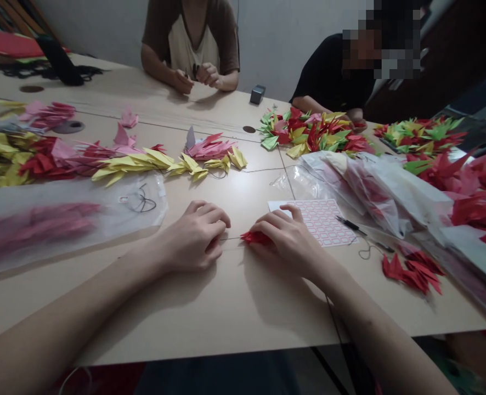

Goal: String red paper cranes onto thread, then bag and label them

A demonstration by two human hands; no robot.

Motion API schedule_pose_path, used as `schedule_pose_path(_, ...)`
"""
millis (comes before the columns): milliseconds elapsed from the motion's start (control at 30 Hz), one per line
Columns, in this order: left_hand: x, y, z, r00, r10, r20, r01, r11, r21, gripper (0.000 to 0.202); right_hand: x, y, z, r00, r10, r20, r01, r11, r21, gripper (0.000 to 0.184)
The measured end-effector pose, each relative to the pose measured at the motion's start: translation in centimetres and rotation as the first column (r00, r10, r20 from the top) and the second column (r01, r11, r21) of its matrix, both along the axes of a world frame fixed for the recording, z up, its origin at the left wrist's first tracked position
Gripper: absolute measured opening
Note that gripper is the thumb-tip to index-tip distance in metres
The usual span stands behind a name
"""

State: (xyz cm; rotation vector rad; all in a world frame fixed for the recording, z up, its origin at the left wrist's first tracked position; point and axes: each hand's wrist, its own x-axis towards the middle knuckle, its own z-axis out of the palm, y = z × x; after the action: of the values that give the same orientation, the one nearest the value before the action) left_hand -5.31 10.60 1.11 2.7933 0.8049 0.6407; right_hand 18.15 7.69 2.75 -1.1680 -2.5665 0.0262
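Note:
Near the middle of the table, my left hand [197,236] is closed in a pinch on a dark thread [230,239]. The thread runs across to a small red folded paper crane [254,237], which my right hand [288,238] grips from above. Most of that crane is hidden under my right fingers; its pointed tip faces my left hand. Just beyond my right hand lies a sheet of red-bordered labels [319,216]. A black pen [350,224] rests across the sheet's right edge. More red paper cranes [418,271] sit to the right.
Clear plastic bags with red folded paper lie at left [74,225] and right [391,189]. Yellow and pink cranes [144,162] line the far left; a mixed pile [312,131] sits far right. Two people are across the table, one [193,49] with hands together.

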Motion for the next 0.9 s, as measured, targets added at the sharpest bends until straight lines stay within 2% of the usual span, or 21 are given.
schedule_pose_path(133,-0.2,0.2,0.1,0.999,0.026,-0.018,-0.026,1.000,0.017,0.006,1.4,0.2,1.0,1.000,0.003,-0.029,-0.004,0.999,-0.035,0.059)
schedule_pose_path(167,-0.3,0.3,0.1,0.999,0.032,-0.027,-0.031,0.999,0.013,0.006,1.8,0.3,1.1,1.000,-0.014,-0.026,0.013,0.999,-0.032,0.061)
schedule_pose_path(300,-0.8,0.5,0.7,0.996,0.026,-0.085,-0.028,0.999,-0.019,0.006,2.7,0.7,1.1,1.000,-0.015,0.026,0.018,0.992,-0.125,0.037)
schedule_pose_path(400,-0.9,0.4,1.3,0.991,0.011,-0.133,-0.014,1.000,-0.023,0.006,2.1,0.6,0.4,1.000,-0.004,0.026,0.009,0.986,-0.169,0.023)
schedule_pose_path(467,-0.7,0.1,1.4,0.990,0.050,-0.129,-0.049,0.999,0.012,0.005,1.4,0.5,-0.1,1.000,-0.002,0.001,0.002,0.987,-0.161,0.018)
schedule_pose_path(600,0.8,-1.1,0.7,0.988,0.132,-0.083,-0.126,0.989,0.079,0.043,0.5,0.3,-0.9,0.998,-0.014,-0.055,0.007,0.991,-0.133,0.014)
schedule_pose_path(633,1.1,-1.3,0.4,0.987,0.136,-0.090,-0.128,0.988,0.087,0.044,0.4,0.3,-1.1,0.998,-0.018,-0.063,0.010,0.992,-0.126,0.013)
schedule_pose_path(767,1.7,-1.8,-0.4,0.983,0.133,-0.129,-0.120,0.987,0.106,0.023,0.2,0.2,-1.3,0.996,-0.011,-0.087,0.002,0.994,-0.105,0.012)
schedule_pose_path(900,1.2,-1.5,-0.2,0.991,0.092,-0.098,-0.082,0.991,0.103,0.021,0.2,0.2,-1.4,0.994,0.023,-0.106,-0.039,0.988,-0.148,0.014)
